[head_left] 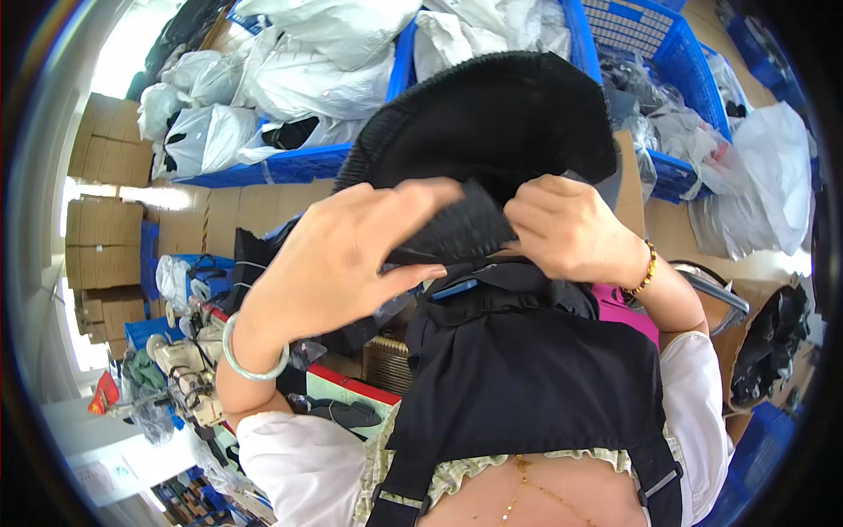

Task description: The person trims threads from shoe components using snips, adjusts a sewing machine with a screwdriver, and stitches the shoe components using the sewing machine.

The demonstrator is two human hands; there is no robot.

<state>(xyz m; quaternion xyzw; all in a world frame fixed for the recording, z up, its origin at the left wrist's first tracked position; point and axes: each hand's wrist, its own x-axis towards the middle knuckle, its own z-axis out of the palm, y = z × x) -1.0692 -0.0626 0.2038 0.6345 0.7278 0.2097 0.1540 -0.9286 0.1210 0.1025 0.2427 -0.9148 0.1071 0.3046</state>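
Note:
In front of my chest is a large black fabric piece [492, 114] with a ribbed, curved edge; I cannot make out what kind of article it is. My left hand [342, 250] curves round a folded, ribbed part of it, fingers above and thumb below, the fingertips slightly blurred. My right hand [566, 228] is closed, pinching the fabric's near edge to the right of that fold. Below the hands, a narrow blue item [454, 290] lies against dark cloth by my black apron [527, 378].
Blue crates [290, 167] filled with white plastic bags stand ahead. Cardboard boxes [110, 140] are stacked at far left. A sewing machine [189, 369] is at my left. To the right are a big white bag [764, 176] and a carton of black items [773, 342].

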